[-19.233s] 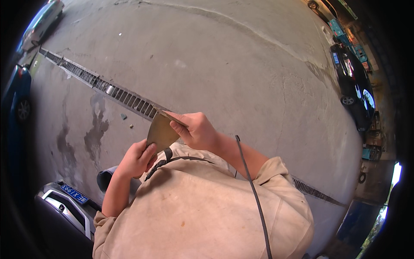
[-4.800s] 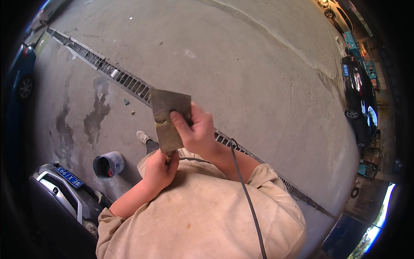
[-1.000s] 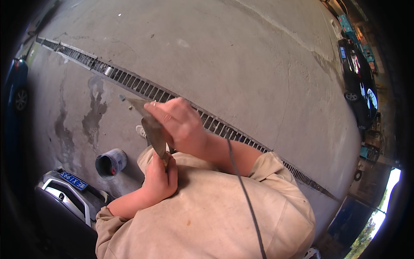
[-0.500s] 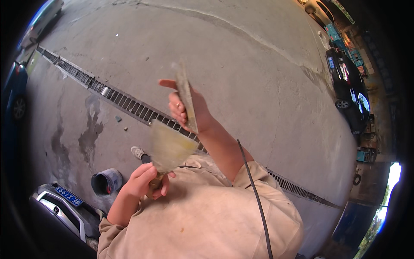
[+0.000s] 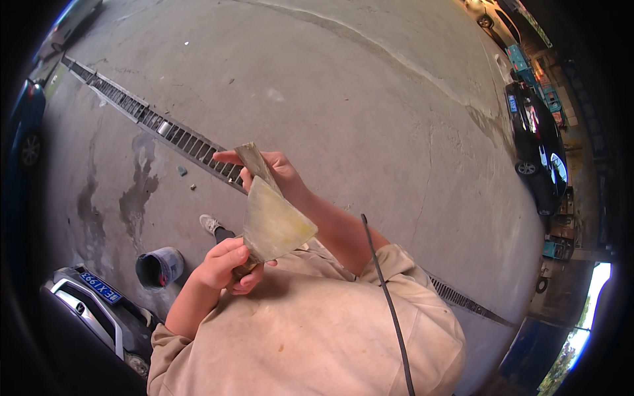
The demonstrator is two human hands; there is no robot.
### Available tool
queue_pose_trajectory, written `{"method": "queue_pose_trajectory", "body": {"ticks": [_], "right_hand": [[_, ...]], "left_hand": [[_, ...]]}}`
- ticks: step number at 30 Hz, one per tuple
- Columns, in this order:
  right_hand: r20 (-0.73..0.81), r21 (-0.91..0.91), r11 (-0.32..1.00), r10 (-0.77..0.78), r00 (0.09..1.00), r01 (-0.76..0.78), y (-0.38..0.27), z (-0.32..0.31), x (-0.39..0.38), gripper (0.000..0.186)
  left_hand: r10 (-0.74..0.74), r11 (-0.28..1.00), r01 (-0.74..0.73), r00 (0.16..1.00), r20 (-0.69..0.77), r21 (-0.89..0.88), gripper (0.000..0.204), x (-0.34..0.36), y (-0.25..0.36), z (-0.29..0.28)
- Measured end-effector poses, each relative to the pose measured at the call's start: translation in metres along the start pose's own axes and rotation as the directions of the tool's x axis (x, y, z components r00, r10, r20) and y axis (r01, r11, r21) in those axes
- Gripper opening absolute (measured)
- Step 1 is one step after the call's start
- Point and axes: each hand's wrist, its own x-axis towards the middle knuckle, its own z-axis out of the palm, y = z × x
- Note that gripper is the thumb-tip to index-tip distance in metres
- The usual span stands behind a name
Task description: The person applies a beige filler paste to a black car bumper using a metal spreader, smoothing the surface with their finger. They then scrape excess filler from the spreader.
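Note:
My left hand (image 5: 221, 265) is closed round the handle of a wide putty knife (image 5: 277, 224). Its broad, fan-shaped blade points up and away from my chest, smeared with pale yellow paste near one corner. Beyond it, my right hand (image 5: 285, 175) grips a narrow, grey-brown flat plate (image 5: 251, 158), tilted and seen nearly edge-on, with the index finger stretched out past it. The blade overlaps the plate's lower end in this view; whether the two touch I cannot tell.
A dirty bucket (image 5: 173, 261) stands on the concrete floor at the left, beside a car front (image 5: 86, 310). A slotted drain grate (image 5: 191, 146) crosses the floor diagonally. A black car (image 5: 538, 142) is parked far right. A black cord (image 5: 386, 290) hangs over my shirt.
The plate in my right hand has come down and nearer, tilting the other way. The putty knife's blade has swung right, towards it. Both hands keep their holds.

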Motion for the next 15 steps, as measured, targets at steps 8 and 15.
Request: {"method": "queue_pose_trajectory", "body": {"ticks": [8,15], "right_hand": [[0.068,-0.025,0.992,0.123,0.99,-0.122,-0.001,-0.007,-0.017,0.057],[0.069,-0.067,0.995,0.084,0.994,-0.08,0.007,-0.014,-0.024,0.058]], "left_hand": [[-0.017,0.996,0.021,0.999,-0.046,0.082,0.053,-0.006,0.001,0.001],[-0.044,0.996,0.045,0.999,-0.011,0.079,0.053,-0.005,0.0,-0.004]]}}
